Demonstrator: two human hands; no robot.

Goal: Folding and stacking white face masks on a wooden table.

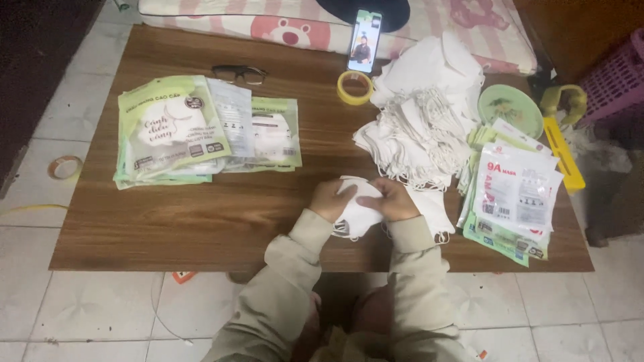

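Both my hands meet over the near edge of a low wooden table (221, 214). My left hand (331, 199) and my right hand (396, 200) grip a small stack of white face masks (357, 214) between them, its ear loops hanging below. Just to the right lies another white mask (433, 211) flat on the table. A big loose heap of white masks (422, 114) fills the table behind my right hand.
Green-and-white mask packets (174, 131) are stacked at the left, more empty packets (513, 194) at the right. A tape roll (355, 87), glasses (239, 72), a propped phone (365, 41) and a green plate (511, 108) sit at the back. Another tape roll (65, 167) lies on the tiled floor.
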